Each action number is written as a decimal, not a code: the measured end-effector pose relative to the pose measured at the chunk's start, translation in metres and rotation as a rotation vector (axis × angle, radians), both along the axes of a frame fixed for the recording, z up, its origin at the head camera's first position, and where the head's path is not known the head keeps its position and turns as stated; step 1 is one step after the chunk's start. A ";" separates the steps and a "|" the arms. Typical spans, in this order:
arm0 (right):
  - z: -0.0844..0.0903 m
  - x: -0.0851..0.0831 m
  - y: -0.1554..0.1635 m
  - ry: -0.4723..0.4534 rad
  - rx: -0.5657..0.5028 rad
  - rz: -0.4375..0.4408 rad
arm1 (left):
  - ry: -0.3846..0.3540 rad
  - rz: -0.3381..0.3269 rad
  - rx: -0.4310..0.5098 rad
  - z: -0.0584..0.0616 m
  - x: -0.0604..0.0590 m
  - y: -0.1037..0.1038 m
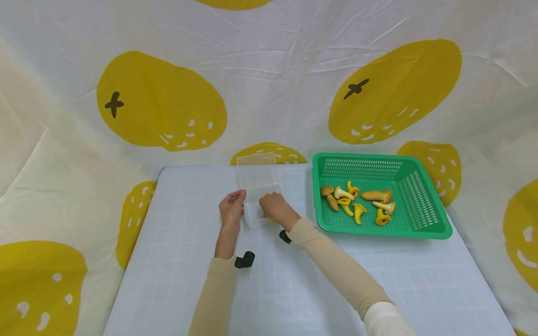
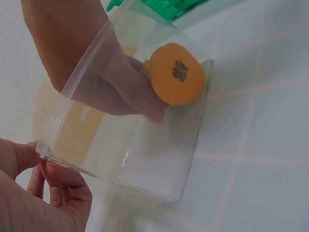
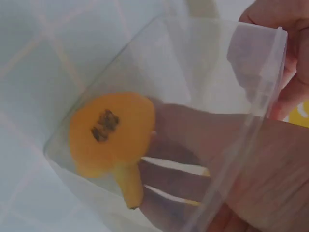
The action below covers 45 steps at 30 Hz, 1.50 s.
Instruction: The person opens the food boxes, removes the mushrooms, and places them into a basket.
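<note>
A clear plastic box (image 1: 255,222) stands on the table, its hinged lid (image 1: 257,173) tipped back away from me. My left hand (image 1: 230,210) pinches the box's rim at the left side between thumb and fingers. Reaching down inside the box, my right hand (image 1: 277,208) holds an orange mushroom (image 3: 111,130) at its fingertips, low in a corner. Through the clear wall, the left wrist view shows the mushroom's rounded cap with a dark patch. Its short stem shows in the right wrist view.
To the right, a green plastic basket (image 1: 382,230) holds several yellow and brown mushrooms (image 1: 357,212). A pale checked cloth covers the table (image 1: 176,280). Behind it hangs a white curtain (image 1: 277,102) printed with large yellow fruit.
</note>
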State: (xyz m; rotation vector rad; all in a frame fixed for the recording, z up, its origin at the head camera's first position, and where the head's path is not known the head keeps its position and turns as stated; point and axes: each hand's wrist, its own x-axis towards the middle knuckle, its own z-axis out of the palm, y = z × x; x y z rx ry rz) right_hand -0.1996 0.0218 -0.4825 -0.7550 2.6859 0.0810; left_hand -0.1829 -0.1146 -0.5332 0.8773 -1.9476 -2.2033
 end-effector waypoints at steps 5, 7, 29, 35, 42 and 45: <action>0.011 0.004 0.004 0.066 0.062 0.082 | 0.013 0.002 -0.008 0.000 -0.001 0.001; 0.017 0.005 0.007 0.061 0.054 0.103 | 0.014 0.000 -0.008 0.000 -0.001 0.001; 0.013 -0.023 0.078 -0.039 -0.700 0.124 | -0.013 -0.013 -0.016 0.000 0.002 0.000; 0.004 -0.026 0.104 -0.056 -0.960 -0.039 | -0.019 -0.022 -0.024 0.001 0.002 0.001; 0.008 -0.024 0.132 -0.119 -1.130 -0.299 | -0.031 -0.017 -0.041 0.001 0.002 0.002; 0.011 -0.022 0.144 -0.132 -1.169 -0.341 | -0.036 -0.017 -0.046 0.001 0.001 0.002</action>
